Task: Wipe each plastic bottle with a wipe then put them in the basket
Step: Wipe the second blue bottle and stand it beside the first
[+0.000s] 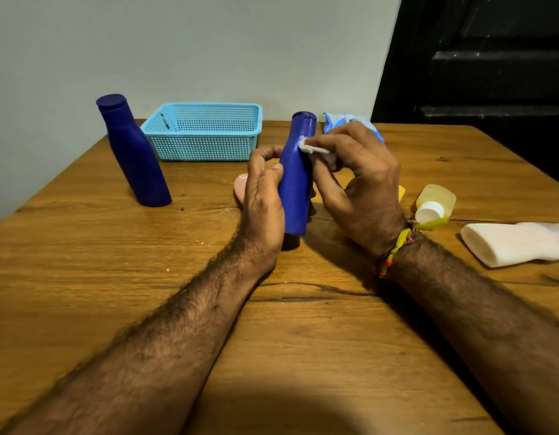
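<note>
Small blue bottle point(295, 183), held upright just in front of the basket point(206, 131): left hand point(262, 202) fingers clasp its body, right hand point(356, 180) fingers pinch the wipe point(316, 150) against its shoulder; probably light, rigid, smooth plastic, best gripped mid-body.

On the table point(83, 277), the basket point(206, 131) sits at the back, a standing bottle point(132, 152) to its left, two lying bottles point(436, 202) far right.

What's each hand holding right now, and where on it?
The left hand grips the small blue bottle around its lower body. The right hand pinches a white wipe against the bottle's neck.
</note>
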